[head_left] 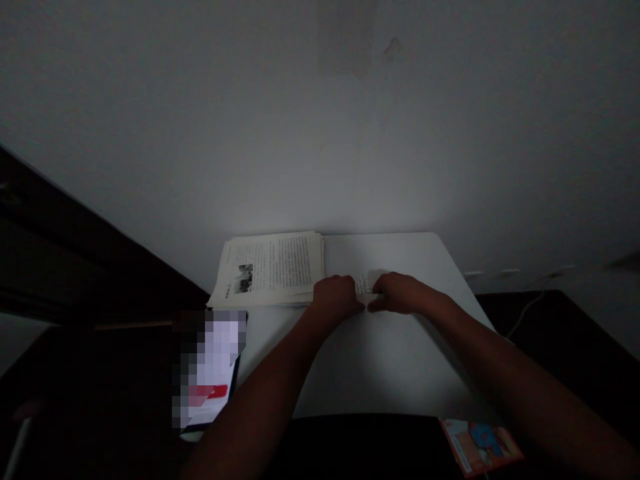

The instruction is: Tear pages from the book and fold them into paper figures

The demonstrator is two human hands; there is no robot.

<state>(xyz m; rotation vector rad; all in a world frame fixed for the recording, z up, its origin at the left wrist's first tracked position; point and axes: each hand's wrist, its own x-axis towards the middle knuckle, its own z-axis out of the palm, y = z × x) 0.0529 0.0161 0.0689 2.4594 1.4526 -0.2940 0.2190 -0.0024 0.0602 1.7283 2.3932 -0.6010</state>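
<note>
A small folded paper sits pinched between both sets of fingertips on the white table, seemingly partway through folding. Left hand and right hand are curled closed on it, the open book just left of the fingers

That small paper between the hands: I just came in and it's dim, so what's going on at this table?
A person's left hand and right hand pinch a small piece of paper together over the white table. An open book lies left of the hands, a lit phone nearer the left edge, and a colourful booklet at the near right.
</note>
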